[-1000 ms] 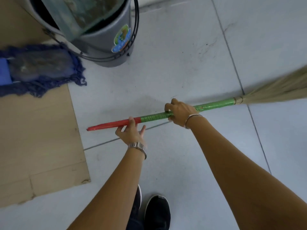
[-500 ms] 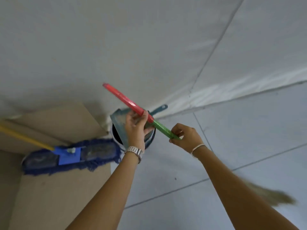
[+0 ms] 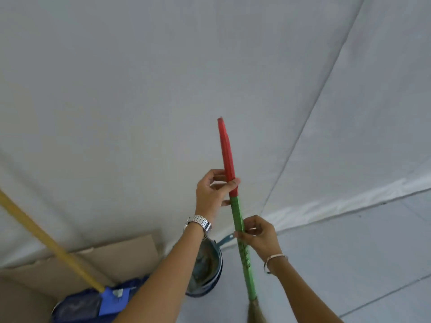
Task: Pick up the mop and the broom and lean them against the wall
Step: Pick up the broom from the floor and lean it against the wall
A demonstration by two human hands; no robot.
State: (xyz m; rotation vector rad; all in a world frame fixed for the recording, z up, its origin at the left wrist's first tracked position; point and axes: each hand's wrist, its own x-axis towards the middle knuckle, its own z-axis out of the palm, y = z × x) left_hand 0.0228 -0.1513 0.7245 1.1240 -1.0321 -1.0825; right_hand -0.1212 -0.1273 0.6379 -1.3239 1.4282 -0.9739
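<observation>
Now both hands, left hand (image 3: 213, 192) and right hand (image 3: 258, 234), grip one upright broom (image 3: 236, 210) (one mop (image 3: 93, 299) nearby).

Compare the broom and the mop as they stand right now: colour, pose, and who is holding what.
The broom has a red and green handle; the mop has a yellow one. The broom stands nearly upright, the mop slants. The left hand and right hand grip the broom; nothing holds the mop. The broom ends in straw bristles, the mop in a blue pad. Both have their heads down at the floor.
</observation>
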